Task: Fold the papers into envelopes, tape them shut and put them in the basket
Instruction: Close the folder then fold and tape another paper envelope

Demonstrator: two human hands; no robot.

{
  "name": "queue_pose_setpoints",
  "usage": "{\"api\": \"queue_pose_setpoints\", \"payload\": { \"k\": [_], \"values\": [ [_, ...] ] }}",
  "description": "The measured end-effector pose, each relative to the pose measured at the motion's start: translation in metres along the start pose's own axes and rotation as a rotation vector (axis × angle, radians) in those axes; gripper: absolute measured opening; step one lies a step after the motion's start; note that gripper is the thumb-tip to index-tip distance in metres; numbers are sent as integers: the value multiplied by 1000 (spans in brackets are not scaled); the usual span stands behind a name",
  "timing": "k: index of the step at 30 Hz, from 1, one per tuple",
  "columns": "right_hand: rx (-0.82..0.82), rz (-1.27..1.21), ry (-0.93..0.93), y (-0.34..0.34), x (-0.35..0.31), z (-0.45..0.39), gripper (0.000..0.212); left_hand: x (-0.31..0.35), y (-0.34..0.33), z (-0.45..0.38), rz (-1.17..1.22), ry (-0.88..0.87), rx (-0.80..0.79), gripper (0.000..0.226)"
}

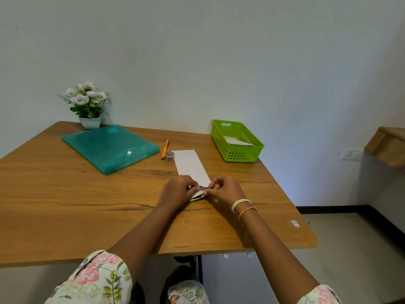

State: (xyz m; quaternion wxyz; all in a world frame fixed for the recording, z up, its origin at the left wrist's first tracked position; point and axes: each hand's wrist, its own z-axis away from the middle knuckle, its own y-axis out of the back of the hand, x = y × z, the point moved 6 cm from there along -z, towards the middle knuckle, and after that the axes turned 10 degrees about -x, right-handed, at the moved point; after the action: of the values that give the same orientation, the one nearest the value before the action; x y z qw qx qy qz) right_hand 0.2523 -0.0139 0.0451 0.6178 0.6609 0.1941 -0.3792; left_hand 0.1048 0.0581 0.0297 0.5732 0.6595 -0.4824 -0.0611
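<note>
A long white folded paper [190, 164] lies on the wooden table [65, 194], running from the middle toward me. Both hands meet at its near end. My left hand [176, 190] holds the paper's near end with curled fingers. My right hand [223, 190] pinches a short strip of patterned tape [203, 188] stretched over that end. A small tape roll [169, 156] stands beside the paper's far left corner. The green plastic basket [241, 155] sits at the back right with white paper [238, 141] inside it.
A teal plastic folder [109, 148] lies at the back left, with an orange pen [165, 149] between it and the tape roll. A white pot of white flowers [86, 104] stands in the far left corner against the wall. The table's right edge is close to my right arm.
</note>
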Motion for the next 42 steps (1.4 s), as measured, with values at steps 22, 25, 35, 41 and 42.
{"api": "queue_pose_setpoints", "payload": {
  "k": [22, 25, 35, 41, 42],
  "values": [
    [80, 123, 328, -13, 24, 2, 39, -9, -7, -4, 145, 73, -92, 21],
    [154, 146, 330, -11, 23, 3, 20, -12, -6, -4, 205, 75, -104, 22],
    [179, 150, 231, -10, 25, -3, 18, -6, -4, 3, 247, 36, -129, 21],
    [176, 223, 222, -11, 25, -3, 5, -3, -5, 4, 133, -1, -133, 17],
    [180, 230, 223, -11, 24, -3, 6, -3, -5, 5, 114, -3, -140, 17]
  ]
}}
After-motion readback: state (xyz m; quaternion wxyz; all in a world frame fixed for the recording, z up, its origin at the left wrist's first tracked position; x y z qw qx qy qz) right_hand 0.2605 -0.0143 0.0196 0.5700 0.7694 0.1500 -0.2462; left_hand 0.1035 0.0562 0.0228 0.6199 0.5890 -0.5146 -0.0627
